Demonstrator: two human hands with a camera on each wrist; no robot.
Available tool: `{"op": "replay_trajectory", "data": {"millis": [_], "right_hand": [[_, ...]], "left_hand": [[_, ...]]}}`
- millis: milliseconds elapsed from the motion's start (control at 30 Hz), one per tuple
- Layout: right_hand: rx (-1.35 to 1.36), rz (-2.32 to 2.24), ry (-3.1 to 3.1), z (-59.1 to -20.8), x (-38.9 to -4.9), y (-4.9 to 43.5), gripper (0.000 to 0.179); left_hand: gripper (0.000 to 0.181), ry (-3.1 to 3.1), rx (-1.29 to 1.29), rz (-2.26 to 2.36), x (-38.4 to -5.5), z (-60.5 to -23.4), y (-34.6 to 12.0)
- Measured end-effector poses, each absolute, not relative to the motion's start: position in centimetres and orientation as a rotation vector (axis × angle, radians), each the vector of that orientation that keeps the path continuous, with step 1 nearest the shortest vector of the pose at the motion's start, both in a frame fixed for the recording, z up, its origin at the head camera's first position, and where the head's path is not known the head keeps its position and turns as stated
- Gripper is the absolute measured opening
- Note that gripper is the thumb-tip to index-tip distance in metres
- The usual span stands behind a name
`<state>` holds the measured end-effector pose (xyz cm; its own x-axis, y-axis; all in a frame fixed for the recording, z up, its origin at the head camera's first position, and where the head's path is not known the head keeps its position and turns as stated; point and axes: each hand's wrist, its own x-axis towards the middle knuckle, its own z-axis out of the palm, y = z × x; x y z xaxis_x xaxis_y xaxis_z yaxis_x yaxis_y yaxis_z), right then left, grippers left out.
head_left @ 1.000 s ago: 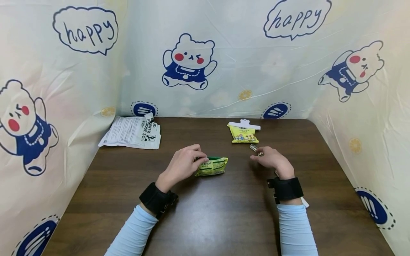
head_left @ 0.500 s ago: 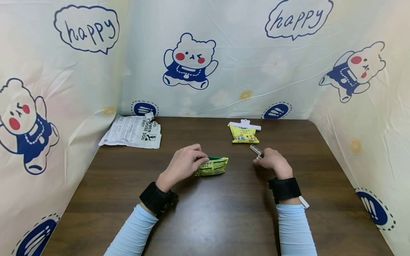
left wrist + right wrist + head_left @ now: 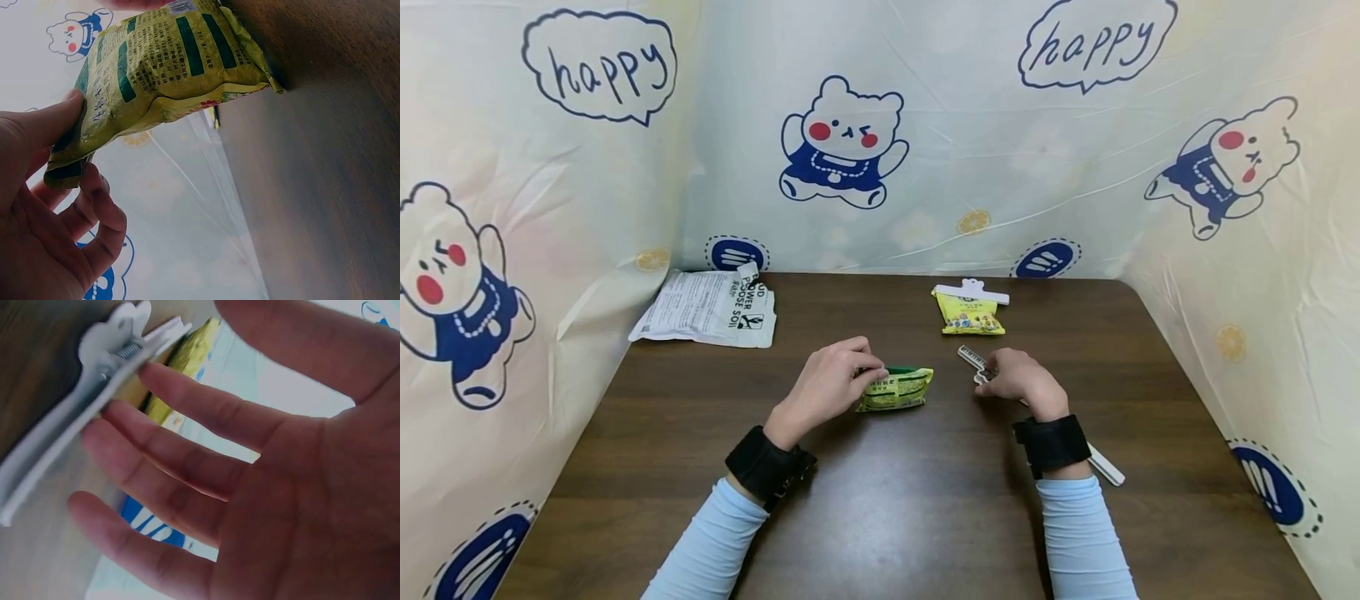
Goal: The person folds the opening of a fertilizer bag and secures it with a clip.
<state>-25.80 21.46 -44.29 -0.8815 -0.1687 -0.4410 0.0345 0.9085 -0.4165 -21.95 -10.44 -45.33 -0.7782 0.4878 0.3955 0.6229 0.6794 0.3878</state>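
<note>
My left hand (image 3: 833,375) pinches one end of a yellow-green printed packet (image 3: 897,390) between thumb and fingers. In the left wrist view the packet (image 3: 169,69) is plump, and its folded end sits between the thumb and fingertips. My right hand (image 3: 1026,379) lies over a white sealing clip (image 3: 972,357) on the table, to the right of the packet. Seen from the right wrist, its fingers reach out with the tips against the long clip (image 3: 59,428), and the thumb stands well apart. A metal spring shows in the clip's scalloped handle. The hand hides part of the clip in the head view.
A yellow packet (image 3: 970,317) closed with a white clip (image 3: 972,291) lies at the back. At the back left lies a white printed bag (image 3: 707,308). Another white strip (image 3: 1107,465) shows beside the right forearm. Patterned curtains (image 3: 955,167) border the brown table (image 3: 880,517).
My right hand has moved left, and the white clip under it has slid left with it. More of the strip beside the forearm shows. The left hand and its packet stay put.
</note>
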Motion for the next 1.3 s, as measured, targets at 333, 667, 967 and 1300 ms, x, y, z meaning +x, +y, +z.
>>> {"op": "replay_trajectory", "data": {"millis": [333,667,967,1300], "right_hand": [[-0.076,-0.492,2.634,-44.9,-25.9,20.7,0.054],[-0.111,-0.432,2.685,-46.6,-26.6,20.3,0.056],[-0.304,-0.572,2.596,-46.0,-26.2,19.7,0.037],[-0.518,-0.665,2.572,-45.1,-25.9,19.7,0.031]], "left_hand": [[0.01,-2.643,-0.9,-0.766,-22.1,-45.1,-10.3],[0.01,-2.645,-0.901,-0.771,-22.0,-45.0,-10.3],[0.01,-2.643,-0.899,-0.759,-22.0,-45.1,-10.4],[0.01,-2.647,-0.893,-0.764,-21.9,-45.1,-10.4]]}}
